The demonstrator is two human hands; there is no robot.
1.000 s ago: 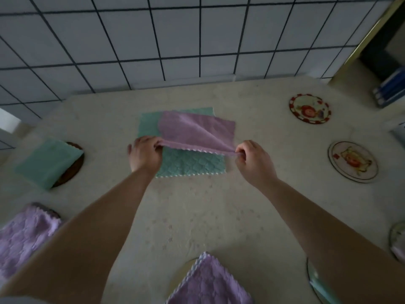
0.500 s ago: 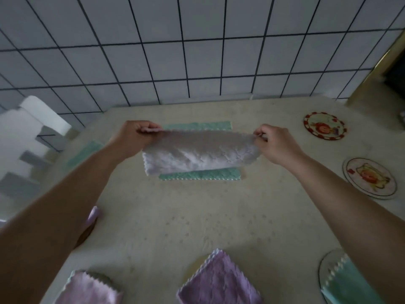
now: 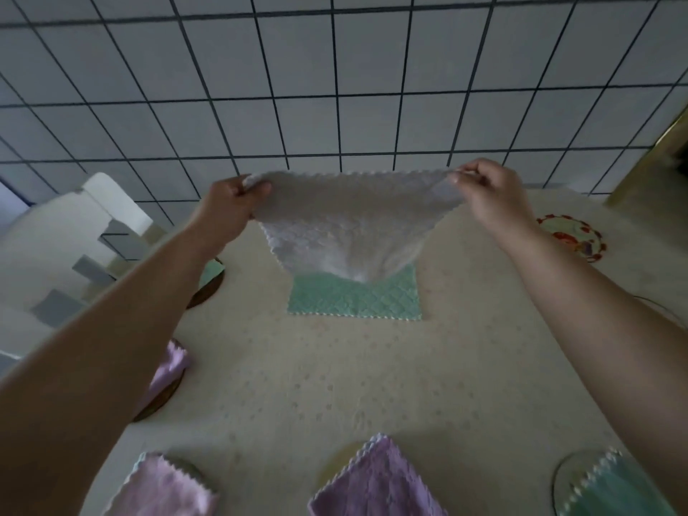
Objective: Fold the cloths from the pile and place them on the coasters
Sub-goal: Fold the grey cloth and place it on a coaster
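Observation:
I hold a pale purple cloth (image 3: 348, 221) stretched in the air above the table. My left hand (image 3: 232, 204) pinches its top left corner and my right hand (image 3: 487, 193) pinches its top right corner. The cloth hangs down, its lower part blurred, over a green cloth (image 3: 355, 297) lying flat on the table. A bare patterned coaster (image 3: 571, 240) lies at the right. Folded purple cloths (image 3: 376, 482) (image 3: 162, 489) sit on coasters near the front edge, and a folded green cloth (image 3: 610, 486) sits on a coaster at the front right.
The beige table (image 3: 335, 381) backs onto a tiled wall (image 3: 335, 87). Beside my left forearm lie a dark coaster (image 3: 206, 288) with a green cloth and another (image 3: 163, 389) with a purple cloth. A white object (image 3: 74, 232) stands at the left.
Both hands lifted the purple cloth off the green one and raised it higher, pulling it wide. The camera view tilted upward toward the wall.

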